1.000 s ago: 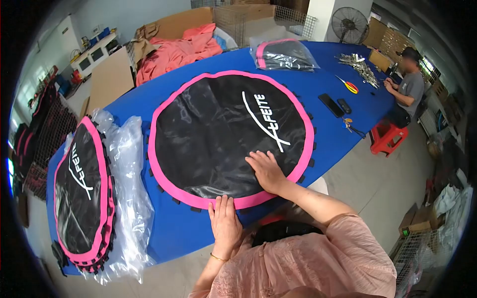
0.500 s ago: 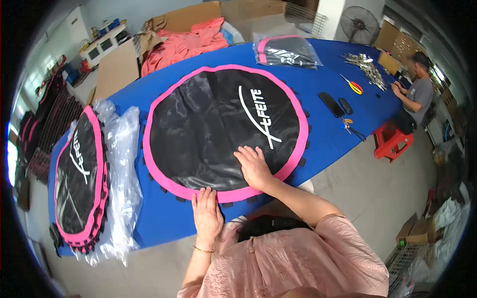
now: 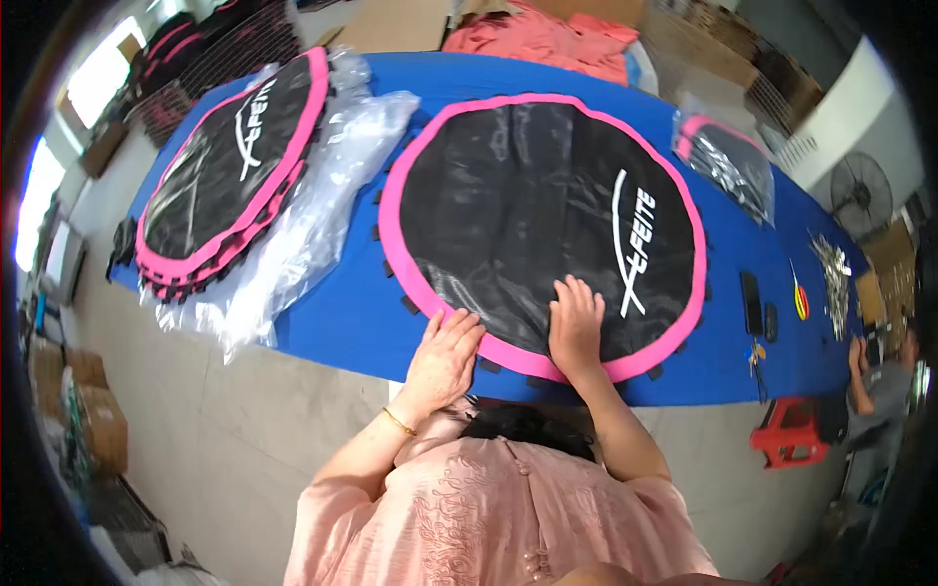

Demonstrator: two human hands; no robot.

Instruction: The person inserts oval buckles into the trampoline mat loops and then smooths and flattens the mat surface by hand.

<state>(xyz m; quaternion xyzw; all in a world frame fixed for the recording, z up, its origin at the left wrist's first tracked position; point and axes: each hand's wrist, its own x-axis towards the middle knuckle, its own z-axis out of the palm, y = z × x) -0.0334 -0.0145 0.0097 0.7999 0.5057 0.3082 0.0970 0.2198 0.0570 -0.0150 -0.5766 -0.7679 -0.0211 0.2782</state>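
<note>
A round black trampoline mat [image 3: 518, 215] with a pink rim, white lettering and small black tabs lies spread out before me. My left hand [image 3: 445, 359] rests on its near-left pink rim, fingers stretched out. On the black fabric, left of the lettering's lower end, my right hand [image 3: 576, 327] lies flat with its wrist over the near rim. Neither hand grips anything. To the left, a stack of similar mats [image 3: 234, 161] sits partly on clear plastic bags [image 3: 327, 220].
A blue-covered table [image 3: 337, 342] bears everything. On its right lie a bagged folded mat [image 3: 728, 161], a phone [image 3: 750, 303], scissors [image 3: 801, 301] and a metal-parts pile [image 3: 832, 278]. Another person [image 3: 879, 396] sits at the right end, near a red stool [image 3: 787, 433].
My view has swung round, so the table appears turned and the stacked mats sit higher in view. Both hands stay flat on the mat in nearly the same places.
</note>
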